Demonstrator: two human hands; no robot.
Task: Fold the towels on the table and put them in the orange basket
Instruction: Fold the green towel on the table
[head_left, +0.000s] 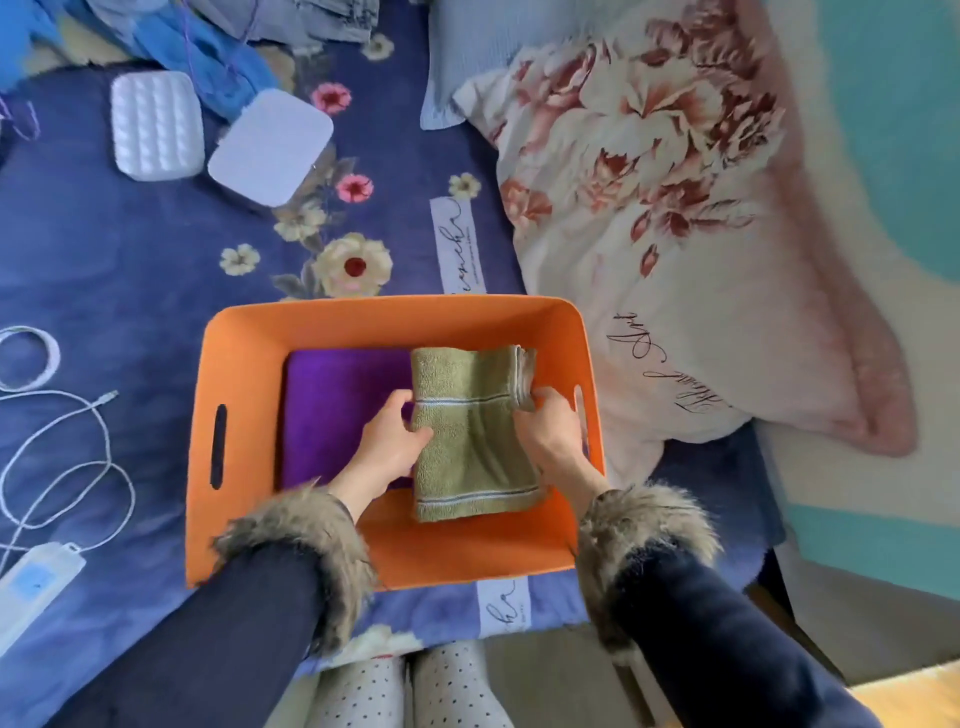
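Folded green towel (475, 436) sits inside orange basket (244, 358), right half, partly over purple towel (337, 415). Long axis runs near-to-far from the wearer, striped ends fore and aft. Left hand (392, 441) and right hand (550, 431) each pinch a long edge, fingers curled.

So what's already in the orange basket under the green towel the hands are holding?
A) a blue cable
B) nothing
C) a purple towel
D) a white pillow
C: a folded purple towel lies on the floor of the orange basket, and the green towel, held by the left hand and right hand, partly covers it.
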